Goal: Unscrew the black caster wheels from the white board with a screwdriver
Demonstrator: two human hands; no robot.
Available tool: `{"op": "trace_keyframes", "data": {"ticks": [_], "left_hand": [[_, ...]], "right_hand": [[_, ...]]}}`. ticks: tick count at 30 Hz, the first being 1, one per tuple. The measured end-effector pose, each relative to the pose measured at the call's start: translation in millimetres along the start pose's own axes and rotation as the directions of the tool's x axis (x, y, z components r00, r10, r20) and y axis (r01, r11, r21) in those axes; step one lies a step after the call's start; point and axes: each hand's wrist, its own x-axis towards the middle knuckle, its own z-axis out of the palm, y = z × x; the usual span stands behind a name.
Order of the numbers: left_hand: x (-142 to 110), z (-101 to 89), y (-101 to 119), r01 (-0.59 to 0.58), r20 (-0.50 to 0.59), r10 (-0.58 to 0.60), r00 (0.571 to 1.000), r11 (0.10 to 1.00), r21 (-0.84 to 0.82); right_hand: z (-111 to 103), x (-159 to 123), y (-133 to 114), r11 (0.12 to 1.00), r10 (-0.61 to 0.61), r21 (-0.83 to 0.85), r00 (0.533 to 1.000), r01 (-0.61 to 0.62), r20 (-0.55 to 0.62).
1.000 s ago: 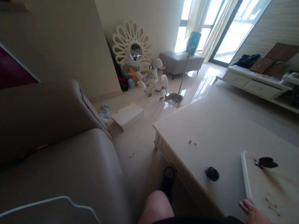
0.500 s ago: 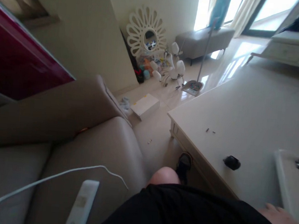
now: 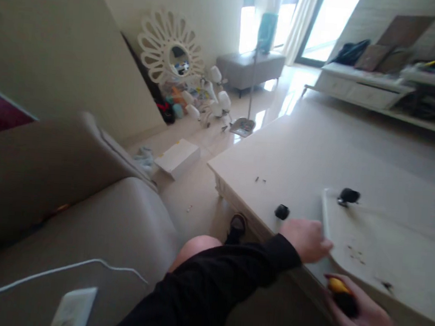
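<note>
My left hand (image 3: pixel 305 239) is closed at the near left edge of a white board (image 3: pixel 392 237) lying on the table. What its curled fingers hold, if anything, is hidden. Lower right, my right hand (image 3: pixel 369 318) is wrapped round a yellow-and-black tool (image 3: pixel 342 296), blurred, its far end out of sight. A black caster-like piece with a metal base (image 3: pixel 349 196) stands on the board. Closer to me on the board are a cluster of small marks or holes (image 3: pixel 357 254) and a small dark piece (image 3: pixel 386 285). Another black piece (image 3: pixel 282 212) rests on the tabletop beyond my left hand.
Two small screw-like bits (image 3: pixel 260 180) lie on the white table (image 3: pixel 240 160). On the left is a grey sofa (image 3: pixel 137 222) with a white cable (image 3: pixel 81 263) and a white power strip (image 3: pixel 74 310). A white box (image 3: pixel 178 157) and a dustpan (image 3: pixel 243 126) are on the floor.
The view has swung right, showing more of the board. My left arm has come across to the board's edge, and my right hand with the yellow-and-black tool has come into view.
</note>
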Motion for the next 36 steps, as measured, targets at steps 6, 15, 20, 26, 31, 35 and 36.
{"op": "trace_keyframes", "data": {"ticks": [6, 15, 20, 26, 31, 35, 36], "left_hand": [[31, -57.4, -39, 0.124, -0.227, -0.077, 0.971, 0.971, 0.203], [64, -90.3, -106, 0.332, -0.278, -0.249, 0.928, 0.891, 0.309], [62, -61.0, -88, 0.181, -0.170, -0.134, 0.976, 0.935, 0.306], [53, -30.0, -73, 0.116, -0.136, -0.060, 0.989, 0.882, 0.458], [58, -20.9, -77, 0.071, -0.138, -0.004, 0.990, 0.871, 0.486], [64, -23.6, -75, 0.041, -0.155, 0.027, 0.988, 0.907, 0.418], [66, -25.9, -72, 0.030, -0.164, 0.035, 0.986, 0.924, 0.380]], "right_hand": [[34, -10, -58, 0.997, 0.026, 0.056, 0.895, -0.056, 0.445], [31, 4, -90, 0.988, 0.143, -0.146, 0.716, -0.057, 0.684], [27, 11, -97, 0.982, 0.134, -0.188, 0.671, 0.008, 0.729], [31, 7, -98, 0.977, 0.098, -0.197, 0.630, 0.088, 0.770], [35, 2, -98, 0.969, 0.112, -0.226, 0.630, 0.104, 0.769], [33, 2, -99, 0.966, 0.115, -0.235, 0.623, 0.113, 0.773], [32, 2, -100, 0.966, 0.114, -0.234, 0.622, 0.114, 0.775]]}}
